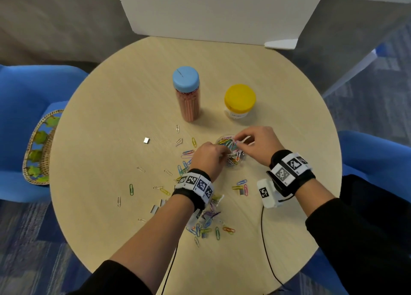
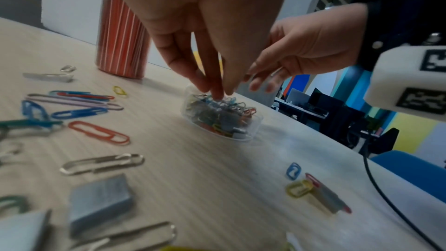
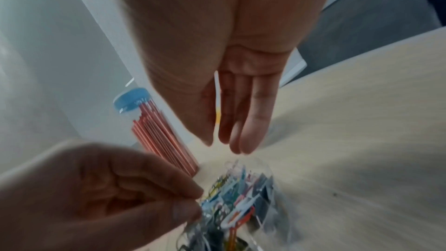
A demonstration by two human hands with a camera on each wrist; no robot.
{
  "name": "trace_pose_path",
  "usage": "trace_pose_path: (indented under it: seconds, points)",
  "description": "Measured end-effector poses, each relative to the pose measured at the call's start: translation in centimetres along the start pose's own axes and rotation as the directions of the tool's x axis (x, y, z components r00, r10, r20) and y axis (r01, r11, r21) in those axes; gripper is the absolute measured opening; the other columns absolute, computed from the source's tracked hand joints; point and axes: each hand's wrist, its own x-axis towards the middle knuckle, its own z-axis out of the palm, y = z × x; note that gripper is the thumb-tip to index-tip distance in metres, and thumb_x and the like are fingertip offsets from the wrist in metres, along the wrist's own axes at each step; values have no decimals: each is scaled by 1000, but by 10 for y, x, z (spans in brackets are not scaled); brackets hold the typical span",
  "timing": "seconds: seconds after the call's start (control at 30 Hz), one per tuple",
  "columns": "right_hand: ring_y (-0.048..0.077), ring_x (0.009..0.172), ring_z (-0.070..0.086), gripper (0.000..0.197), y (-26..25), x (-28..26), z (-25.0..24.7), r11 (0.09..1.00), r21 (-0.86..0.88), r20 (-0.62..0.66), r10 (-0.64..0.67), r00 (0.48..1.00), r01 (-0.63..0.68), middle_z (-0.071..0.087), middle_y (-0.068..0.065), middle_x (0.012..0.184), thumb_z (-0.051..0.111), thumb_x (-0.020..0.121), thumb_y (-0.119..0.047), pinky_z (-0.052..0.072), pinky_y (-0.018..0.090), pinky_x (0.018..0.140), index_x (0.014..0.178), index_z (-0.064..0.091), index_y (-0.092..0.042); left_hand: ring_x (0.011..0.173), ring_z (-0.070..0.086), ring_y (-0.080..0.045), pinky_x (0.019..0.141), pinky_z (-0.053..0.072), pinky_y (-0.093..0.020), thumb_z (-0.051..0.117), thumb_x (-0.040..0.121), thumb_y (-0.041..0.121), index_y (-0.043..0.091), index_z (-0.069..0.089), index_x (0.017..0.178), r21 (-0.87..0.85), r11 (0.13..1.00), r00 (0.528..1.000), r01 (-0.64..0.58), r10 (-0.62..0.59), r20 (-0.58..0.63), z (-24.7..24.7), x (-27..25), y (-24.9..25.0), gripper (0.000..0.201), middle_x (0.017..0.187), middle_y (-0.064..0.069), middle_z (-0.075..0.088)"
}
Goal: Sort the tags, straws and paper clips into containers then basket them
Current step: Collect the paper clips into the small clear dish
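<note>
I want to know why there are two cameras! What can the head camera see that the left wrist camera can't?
Only the head view shows the yellow-lidded jar, the straw jar's blue lid and the wicker basket on the blue chair. Only the left wrist view shows desks and monitors far behind the table. Both show the left hand and right hand over the clear paper clip container, with loose clips around.

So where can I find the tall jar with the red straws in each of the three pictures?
Head view: the straw jar stands upright past the hands, left of the yellow-lidded jar.
Left wrist view: upper left, only its striped body shows; the lid is cut off.
Right wrist view: left of centre, blue lid visible, behind the left hand.
Shared landmark: the clear cup of paper clips.
</note>
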Motion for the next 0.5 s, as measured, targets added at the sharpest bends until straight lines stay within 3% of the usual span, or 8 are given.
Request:
trace_pose_path:
  seconds: [0.1, 0.2, 0.3, 0.37, 0.5]
  points:
    - [6, 63, 65, 16, 6, -24, -4, 994, -19, -88, 110, 990, -112, 70, -8, 71, 72, 76, -8, 54, 23, 71, 73, 74, -24, 88, 56, -23, 78, 47, -37, 68, 86, 35, 23, 76, 94, 31, 1000, 1000, -5, 5, 21, 3, -1, 3, 17, 92, 0, 69]
    - [12, 67, 66, 26, 15, -56, 9, 965, -78, 21, 254, 967, -252, 69, -6, 72, 68, 71, -1, 55, 26, 75, 69, 72, -27, 95, 51, -23, 83, 44, -36, 68, 86, 37, 23, 75, 100, 106, 994, 999, -23, 20, 33, 7, -1, 0, 21, 102, -1, 63]
    - [11, 80, 61, 29, 21, -81, 31, 944, -128, 116, 319, 941, -304, 63, -6, 89, 73, 73, -5, 48, 21, 78, 97, 74, -21, 96, 52, -23, 84, 44, -35, 67, 87, 35, 22, 72, 105, 74, 997, 1000, -27, 28, -10, 8, -6, -4, 22, 103, -2, 61]
    - [10, 85, 55, 42, 22, -89, 46, 949, -160, 128, 294, 947, -273, 55, -4, 98, 76, 75, -11, 44, 21, 80, 116, 68, -15, 92, 53, -23, 82, 46, -36, 68, 87, 32, 19, 72, 104, 22, 1000, 998, -16, 17, -58, 5, -11, -7, 22, 98, -3, 61]
    - [10, 85, 54, 42, 4, -99, 77, 983, -125, 201, 159, 967, -135, 51, -4, 98, 65, 77, -4, 44, 17, 79, 118, 68, -15, 96, 52, -21, 85, 46, -36, 63, 89, 27, 18, 69, 108, -32, 994, 989, 103, -106, -102, -12, -31, -26, 22, 100, -3, 60]
